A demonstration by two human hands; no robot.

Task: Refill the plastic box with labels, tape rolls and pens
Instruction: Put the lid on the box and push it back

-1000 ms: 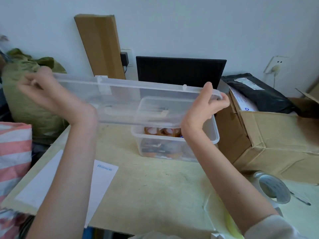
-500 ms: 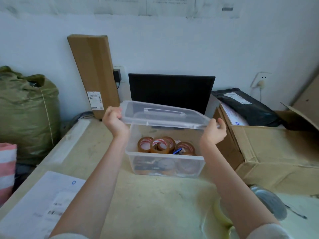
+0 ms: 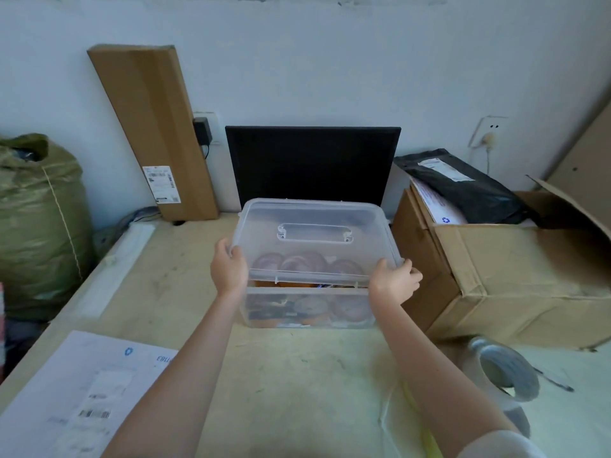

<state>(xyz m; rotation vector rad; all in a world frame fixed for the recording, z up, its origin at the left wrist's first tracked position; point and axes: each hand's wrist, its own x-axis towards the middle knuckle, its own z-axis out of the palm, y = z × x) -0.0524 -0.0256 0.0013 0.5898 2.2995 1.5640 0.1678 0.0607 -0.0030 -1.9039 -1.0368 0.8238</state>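
**Both hands on the lid, over the filled plastic box**

At the left edge of the table (image 3: 297,375) lies a printed sheet (image 3: 82,385) with a barcode, well apart from the hands. The left arm runs up from the bottom of the view to the left hand (image 3: 229,271), which grips the near left corner of the clear lid (image 3: 314,233), its fingers curled over the rim. The lid lies over the plastic box (image 3: 307,309), which stands mid-table in front of a black screen (image 3: 312,163). The lid's near edge sits a little above the box's rim, with a thin gap showing between them. Whether the far edge is seated cannot be told.

Brown tape rolls (image 3: 348,307) show through the lid and the front wall. The right hand (image 3: 393,284) holds the near right corner of the lid, thumb on top and fingers wrapped around the side. The two hands are apart, one at each near corner, with the box between them.

Just right of the box stands an open cardboard carton (image 3: 529,276). Near the right forearm a white roll (image 3: 506,375) rests on the table, with a pen (image 3: 555,383) beside it.
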